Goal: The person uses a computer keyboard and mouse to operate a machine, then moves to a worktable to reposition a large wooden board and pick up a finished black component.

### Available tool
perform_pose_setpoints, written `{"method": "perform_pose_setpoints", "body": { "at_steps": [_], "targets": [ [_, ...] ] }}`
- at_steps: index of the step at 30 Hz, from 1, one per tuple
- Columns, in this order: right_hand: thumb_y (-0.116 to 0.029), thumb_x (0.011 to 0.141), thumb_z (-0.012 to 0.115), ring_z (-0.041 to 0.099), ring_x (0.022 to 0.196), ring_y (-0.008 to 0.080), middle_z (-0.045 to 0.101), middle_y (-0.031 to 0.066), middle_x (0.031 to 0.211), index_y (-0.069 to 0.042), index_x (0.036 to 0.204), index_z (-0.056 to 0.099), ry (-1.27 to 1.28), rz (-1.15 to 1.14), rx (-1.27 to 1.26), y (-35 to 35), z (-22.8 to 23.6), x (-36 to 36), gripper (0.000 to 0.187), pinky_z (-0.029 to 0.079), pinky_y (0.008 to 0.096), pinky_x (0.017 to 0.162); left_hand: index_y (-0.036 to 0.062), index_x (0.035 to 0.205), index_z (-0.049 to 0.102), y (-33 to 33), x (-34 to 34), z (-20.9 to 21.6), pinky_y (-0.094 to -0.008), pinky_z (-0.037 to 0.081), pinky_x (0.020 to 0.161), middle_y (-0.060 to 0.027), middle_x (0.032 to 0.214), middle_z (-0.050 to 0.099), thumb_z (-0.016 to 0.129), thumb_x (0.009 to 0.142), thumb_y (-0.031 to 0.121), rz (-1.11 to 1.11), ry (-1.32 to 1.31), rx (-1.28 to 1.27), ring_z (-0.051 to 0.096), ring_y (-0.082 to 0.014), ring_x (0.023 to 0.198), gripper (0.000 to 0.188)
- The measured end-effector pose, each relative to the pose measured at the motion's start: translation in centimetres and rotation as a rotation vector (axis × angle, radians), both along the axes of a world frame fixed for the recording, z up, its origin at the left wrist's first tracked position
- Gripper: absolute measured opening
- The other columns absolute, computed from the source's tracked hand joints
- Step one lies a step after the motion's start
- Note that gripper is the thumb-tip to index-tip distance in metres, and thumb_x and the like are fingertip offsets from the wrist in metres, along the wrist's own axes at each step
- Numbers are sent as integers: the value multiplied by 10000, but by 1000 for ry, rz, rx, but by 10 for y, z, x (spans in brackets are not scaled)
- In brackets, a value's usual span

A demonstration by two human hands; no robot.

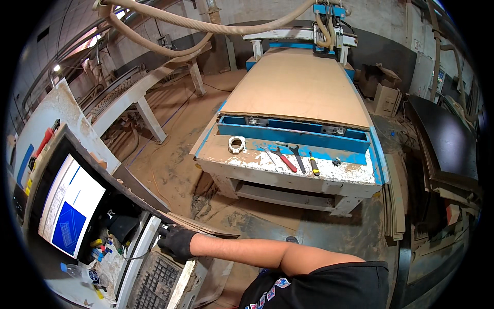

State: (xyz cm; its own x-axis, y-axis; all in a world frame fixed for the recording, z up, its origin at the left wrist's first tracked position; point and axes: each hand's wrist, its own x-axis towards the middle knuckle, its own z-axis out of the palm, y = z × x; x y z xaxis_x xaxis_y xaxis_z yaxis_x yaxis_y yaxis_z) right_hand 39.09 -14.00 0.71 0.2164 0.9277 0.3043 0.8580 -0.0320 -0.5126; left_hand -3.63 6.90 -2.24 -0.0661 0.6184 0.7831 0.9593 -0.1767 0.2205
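Observation:
My right hand (176, 243), in a black glove, reaches across to the left and lies with bent fingers at the far end of a keyboard shelf. It covers what appears to be a corded computer mouse, almost wholly hidden under the palm; a thin cable (138, 257) runs out from there. Just nearer than the hand sits a dusty black keyboard (156, 282). Beyond it on the left, a monitor (72, 206) shows a white window and a blue drawing. My left hand is out of sight.
Ahead stands a routing machine bed carrying a large brown board (303, 85). On its front ledge lie a white ring clamp (236, 145), several wrenches (297, 157) and a yellow-black tool (314, 165). A plastic bottle (85, 274) lies below the monitor. Dark panels (445, 139) are stacked at right.

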Motion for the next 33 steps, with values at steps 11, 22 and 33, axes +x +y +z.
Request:
{"method": "perform_pose_setpoints", "body": {
  "at_steps": [11, 22, 33],
  "targets": [
    [-168, 812, 678, 523, 1214, 442, 457, 231, 1387, -80, 1178, 632, 48, 1, -55, -7, 12, -2, 379, 449, 504, 1021, 219, 1192, 672, -1, 2, 2, -565, 457, 960, -242, 1261, 562, 530, 957, 620, 18, -7, -15, 519, -417, 1210, 486],
    [-196, 841, 655, 552, 1183, 403, 517, 215, 1333, -90, 1150, 672, 16, -28, -26, -2, 4, -4, 327, 455, 480, 1002, 249, 1184, 675, 1, -4, -1, -565, 451, 969, -240, 1335, 511, 556, 935, 639, 23, -35, -57, 492, -413, 1252, 477],
    [-179, 848, 640, 505, 1242, 445, 445, 234, 1407, -70, 1148, 642, 66, -5, -83, -4, 15, -5, 319, 439, 514, 1032, 262, 1193, 669, 9, -10, -6, -565, 462, 951, -230, 1342, 494, 558, 932, 642, 40, -31, -45, 496, -422, 1233, 475]
  ]
}}
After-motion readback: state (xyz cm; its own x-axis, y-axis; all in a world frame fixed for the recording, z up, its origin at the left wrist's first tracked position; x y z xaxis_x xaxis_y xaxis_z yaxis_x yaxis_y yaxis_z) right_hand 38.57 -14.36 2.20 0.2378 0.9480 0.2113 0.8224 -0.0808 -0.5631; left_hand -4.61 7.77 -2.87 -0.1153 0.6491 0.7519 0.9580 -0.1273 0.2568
